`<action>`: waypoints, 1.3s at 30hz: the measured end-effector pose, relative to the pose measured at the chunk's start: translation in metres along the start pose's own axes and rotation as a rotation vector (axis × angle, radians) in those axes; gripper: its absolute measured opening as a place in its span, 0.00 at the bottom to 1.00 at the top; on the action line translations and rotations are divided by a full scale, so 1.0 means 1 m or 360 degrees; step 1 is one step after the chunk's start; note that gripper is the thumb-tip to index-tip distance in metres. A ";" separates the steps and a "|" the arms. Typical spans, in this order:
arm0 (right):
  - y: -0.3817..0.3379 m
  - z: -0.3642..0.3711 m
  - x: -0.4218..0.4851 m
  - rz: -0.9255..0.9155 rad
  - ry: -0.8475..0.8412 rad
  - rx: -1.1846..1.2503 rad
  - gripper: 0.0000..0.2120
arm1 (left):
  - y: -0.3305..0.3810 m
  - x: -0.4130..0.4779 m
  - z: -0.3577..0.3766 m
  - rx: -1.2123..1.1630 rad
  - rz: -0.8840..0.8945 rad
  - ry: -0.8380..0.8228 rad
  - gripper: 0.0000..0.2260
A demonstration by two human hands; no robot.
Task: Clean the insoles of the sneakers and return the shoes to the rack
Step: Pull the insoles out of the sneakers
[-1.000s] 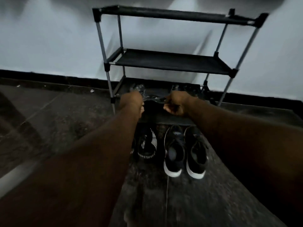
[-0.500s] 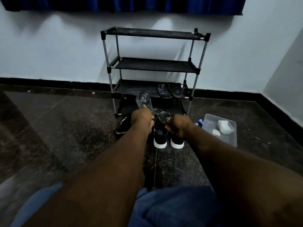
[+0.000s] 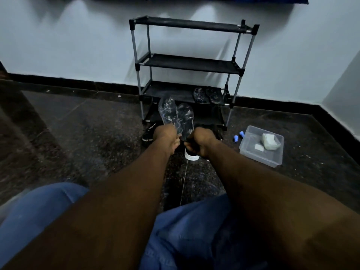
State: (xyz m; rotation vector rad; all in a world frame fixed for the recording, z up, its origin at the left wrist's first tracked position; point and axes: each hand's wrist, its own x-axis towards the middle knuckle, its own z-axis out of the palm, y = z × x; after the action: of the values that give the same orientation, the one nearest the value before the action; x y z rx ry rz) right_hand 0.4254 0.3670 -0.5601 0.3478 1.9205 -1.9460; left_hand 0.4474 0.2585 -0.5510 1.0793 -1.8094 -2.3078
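My left hand (image 3: 165,138) holds a clear insole (image 3: 168,114) upright by its heel end. Beside it stands a second clear insole (image 3: 186,118), gripped at the bottom by my right hand (image 3: 200,142). Both hands are in front of the black shoe rack (image 3: 191,64). Under my hands is a black sneaker with a white sole (image 3: 191,155), and another black sneaker (image 3: 148,136) lies to the left on the floor. Two more insoles (image 3: 207,95) lie on the rack's third shelf.
A clear plastic tub (image 3: 261,151) with a white cloth and a small pad stands on the floor at the right. Two small blue items (image 3: 238,135) lie beside it. The floor is dark stone; a white wall stands behind the rack. My blue-clad knees fill the foreground.
I have drawn back from the rack, and both hands have come back with the insoles, which now stand upright side by side above the sneakers.
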 end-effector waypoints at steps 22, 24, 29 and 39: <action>0.153 0.015 0.017 0.0364 -0.0018 -0.0228 0.14 | -0.121 0.032 -0.092 0.0187 -0.0418 -0.0112 0.11; 0.164 0.014 0.022 0.0380 0.0020 -0.0249 0.15 | -0.131 0.038 -0.098 0.0200 -0.0461 -0.0099 0.12; 0.182 0.016 0.033 0.0425 0.0010 -0.0255 0.14 | -0.144 0.051 -0.104 0.0263 -0.0484 -0.0050 0.15; 0.205 0.036 0.032 0.0555 0.0002 -0.0172 0.09 | -0.162 0.063 -0.113 0.0358 -0.0636 0.0011 0.16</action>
State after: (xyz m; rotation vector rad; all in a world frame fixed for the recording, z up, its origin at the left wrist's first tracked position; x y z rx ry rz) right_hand 0.4890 0.3300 -0.7572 0.6077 1.8143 -1.6111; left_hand 0.5208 0.1901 -0.7318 1.6120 -2.0498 -2.3234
